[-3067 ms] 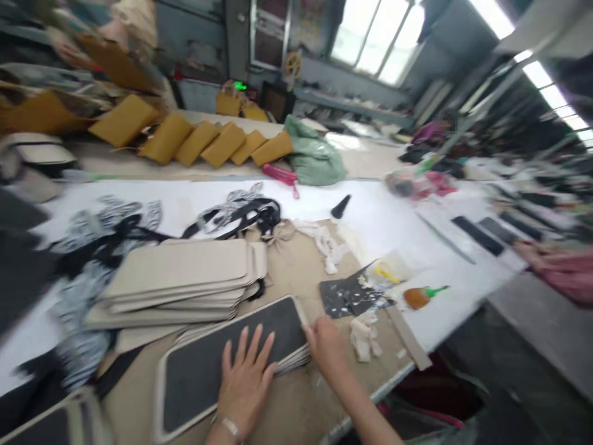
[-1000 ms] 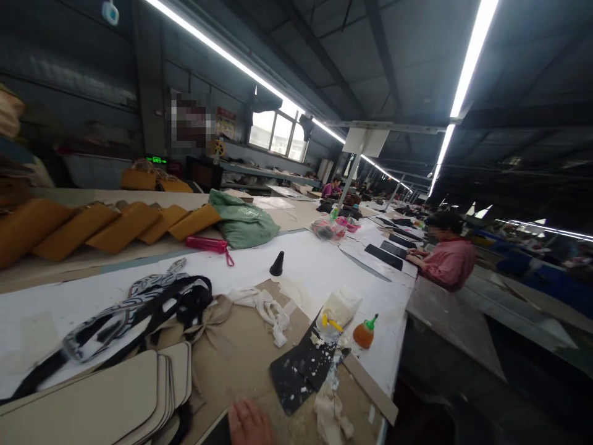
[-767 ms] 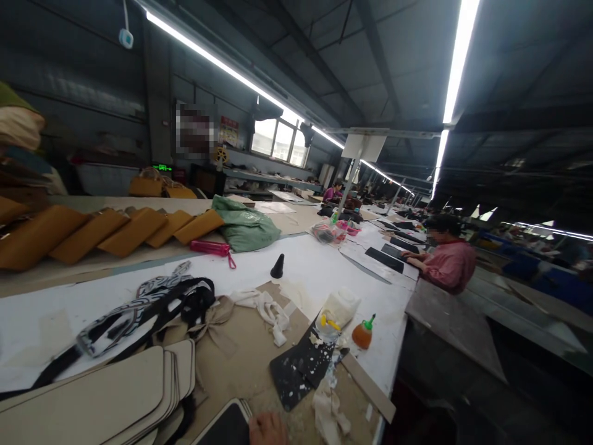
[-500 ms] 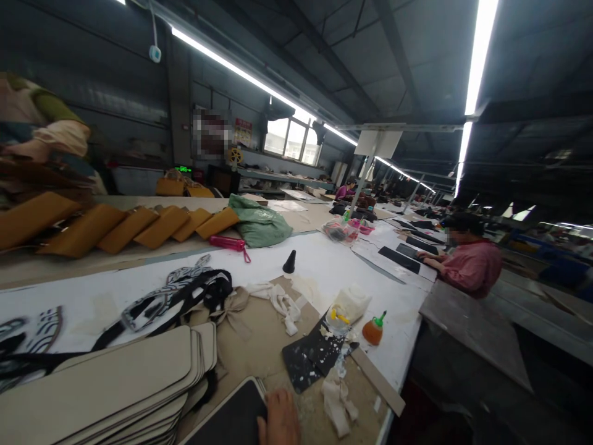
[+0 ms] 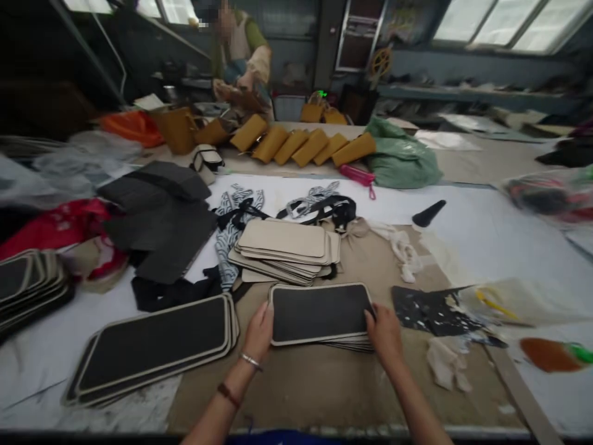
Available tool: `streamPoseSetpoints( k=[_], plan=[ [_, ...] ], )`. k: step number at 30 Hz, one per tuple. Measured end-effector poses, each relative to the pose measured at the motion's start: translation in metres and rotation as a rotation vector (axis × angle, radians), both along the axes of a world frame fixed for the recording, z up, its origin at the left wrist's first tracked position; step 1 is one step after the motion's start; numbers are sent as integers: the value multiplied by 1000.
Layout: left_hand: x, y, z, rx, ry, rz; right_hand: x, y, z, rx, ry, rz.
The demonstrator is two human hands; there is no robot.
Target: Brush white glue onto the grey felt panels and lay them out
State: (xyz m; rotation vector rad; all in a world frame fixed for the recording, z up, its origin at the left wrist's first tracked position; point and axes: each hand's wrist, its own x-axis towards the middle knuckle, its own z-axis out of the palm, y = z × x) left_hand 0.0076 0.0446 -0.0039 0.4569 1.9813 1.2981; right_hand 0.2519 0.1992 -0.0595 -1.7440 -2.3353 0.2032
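Note:
A black rectangular panel with a cream border point(image 5: 322, 313) lies over a small pile of like panels, right in front of me. My left hand point(image 5: 259, 327) is closed at its left end, thumb along the edge. At the opposite end my right hand point(image 5: 385, 330) grips the corner, its thumb on the black face. Just behind sits an uneven stack of cream panels point(image 5: 283, 240). Left of my left hand lies another stack of black panels point(image 5: 155, 343) with cream rims.
An orange glue bottle point(image 5: 546, 354), a glue-spotted black sheet point(image 5: 430, 309) and a cloth scrap point(image 5: 447, 363) lie to the right. Dark grey sheets point(image 5: 157, 198) are at left. Mustard bag pieces point(image 5: 291, 146) and a green plastic sack point(image 5: 403, 157) line the back; a person stands behind them.
My view has swung left and down to the table before me. Both hands now show on the black panel; earlier only one hand was visible, at a panel's edge.

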Motion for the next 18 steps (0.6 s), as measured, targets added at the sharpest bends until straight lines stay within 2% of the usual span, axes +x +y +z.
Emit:
streamPoseSetpoints(
  k=[3, 5, 7, 9, 12, 15, 16, 18],
  plan=[
    [-7, -1, -7, 191, -402, 125, 3, 0, -6, -11, -2, 15],
    [-7, -3, -6, 262, -552, 169, 4, -2, -5, 0, -28, 8],
    [-9, -5, -3, 335, -672, 148, 3, -3, -4, 13, -74, -5],
    [-12, -5, 1, 351, -813, 108, 0, -2, -2, 21, -110, -13],
    [-14, -2, 7, 272, -991, 89, -2, -2, -2, 37, -123, -13],
    [-10, 0, 7, 298, -904, 34, 1, -3, -3, 67, -103, 17],
    [-9, -1, 4, 317, -801, -1, 3, -4, -4, 77, -82, 26],
    [-11, -2, -4, 243, -508, -6, 2, -1, -5, 97, 2, 30]
  ],
)
